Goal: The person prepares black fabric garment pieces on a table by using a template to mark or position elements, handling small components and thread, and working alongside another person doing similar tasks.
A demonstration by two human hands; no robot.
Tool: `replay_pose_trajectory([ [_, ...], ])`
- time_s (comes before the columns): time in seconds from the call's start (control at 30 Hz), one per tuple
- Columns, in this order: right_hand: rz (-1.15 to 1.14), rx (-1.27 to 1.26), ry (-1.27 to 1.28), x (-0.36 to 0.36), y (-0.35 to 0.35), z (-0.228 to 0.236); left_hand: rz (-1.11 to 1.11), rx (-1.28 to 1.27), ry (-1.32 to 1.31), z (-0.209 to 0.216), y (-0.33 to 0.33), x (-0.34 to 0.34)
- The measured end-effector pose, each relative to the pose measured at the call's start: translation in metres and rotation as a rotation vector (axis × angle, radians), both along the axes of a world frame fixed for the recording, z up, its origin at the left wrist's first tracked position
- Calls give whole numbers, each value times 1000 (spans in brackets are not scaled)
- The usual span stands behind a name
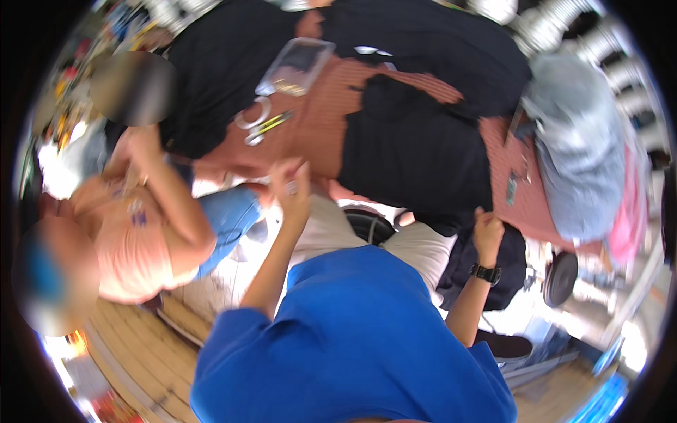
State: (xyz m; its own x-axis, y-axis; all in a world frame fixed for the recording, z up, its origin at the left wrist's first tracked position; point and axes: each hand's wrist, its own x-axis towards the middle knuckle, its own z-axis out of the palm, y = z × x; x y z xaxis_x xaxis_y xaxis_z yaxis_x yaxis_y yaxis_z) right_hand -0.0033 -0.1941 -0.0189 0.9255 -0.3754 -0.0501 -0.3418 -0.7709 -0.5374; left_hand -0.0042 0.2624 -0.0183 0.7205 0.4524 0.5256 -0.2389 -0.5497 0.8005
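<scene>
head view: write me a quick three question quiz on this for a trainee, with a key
1. Which thing lies farther left than the middle black cloth?
a) a hammer
b) a clear box
c) a plate
2. True or false: the watch is worn on the left wrist.
3. Fill in: of the wearer's two hands, the ____ one is nearer the blue-grey cloth pile.

Key: 1. b. 2. False, the black watch is on the other wrist. 3. Right hand.
</scene>
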Motion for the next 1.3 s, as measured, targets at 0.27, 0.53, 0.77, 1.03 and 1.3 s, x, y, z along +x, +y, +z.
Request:
replay_pose_trajectory([
  [0.27, -301, 448, -406, -24, 11, -74, -400, -481, 562, -65, -18, -14],
  [0.53, -72, 990, -296, -36, 7, -30, -276, -215, 617, -35, -27, -7],
  [0.77, 44, 666, 0, -83, 8, 30, -95, -174, 409, 48, 42, -71],
  [1.03, 195, -224, 10, -38, 24, 56, -66, 297, 407, 49, 51, -42],
  [1.3, 72, -287, -554, 202, 86, 0, -419, 430, 113, 20, -24, 195],
])
